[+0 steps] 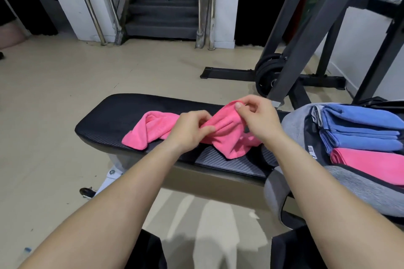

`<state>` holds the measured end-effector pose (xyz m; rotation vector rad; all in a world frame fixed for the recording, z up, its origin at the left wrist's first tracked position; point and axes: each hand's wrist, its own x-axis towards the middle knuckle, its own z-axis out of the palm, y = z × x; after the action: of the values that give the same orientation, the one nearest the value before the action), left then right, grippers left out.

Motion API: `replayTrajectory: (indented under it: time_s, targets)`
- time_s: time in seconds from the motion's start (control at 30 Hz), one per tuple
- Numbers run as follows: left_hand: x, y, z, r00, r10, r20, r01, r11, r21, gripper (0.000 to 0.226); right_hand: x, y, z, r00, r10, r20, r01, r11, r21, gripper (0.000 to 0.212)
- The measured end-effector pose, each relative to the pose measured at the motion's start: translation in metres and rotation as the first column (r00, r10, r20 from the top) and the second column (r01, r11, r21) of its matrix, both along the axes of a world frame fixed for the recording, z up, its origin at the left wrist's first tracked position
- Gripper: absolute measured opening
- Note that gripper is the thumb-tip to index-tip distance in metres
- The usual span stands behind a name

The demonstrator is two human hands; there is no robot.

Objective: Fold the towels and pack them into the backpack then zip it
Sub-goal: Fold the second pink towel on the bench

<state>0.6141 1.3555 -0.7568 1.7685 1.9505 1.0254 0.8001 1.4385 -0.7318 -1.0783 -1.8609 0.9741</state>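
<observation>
A crumpled pink towel lies across the black padded bench. My left hand pinches the towel's middle. My right hand grips its upper edge, lifted slightly off the bench. At the right end of the bench sits an open grey backpack. Inside it lie two folded blue towels with a folded pink towel in front of them.
A dark metal rack with stacked weight plates stands behind the bench on the right. A staircase with steel handrails rises at the back. Beige floor surrounds the bench; my dark-clothed knees are at the bottom edge.
</observation>
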Motion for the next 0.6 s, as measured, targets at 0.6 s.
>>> replayTrajectory:
  time_s: [0.6]
  targets:
    - [0.012,0.021,0.011,0.996,-0.062,-0.061,0.07,0.989,0.132,0.01,-0.002,-0.003,-0.004,0.932,0.194,0.307,-0.239,0.964,0.119,0.02]
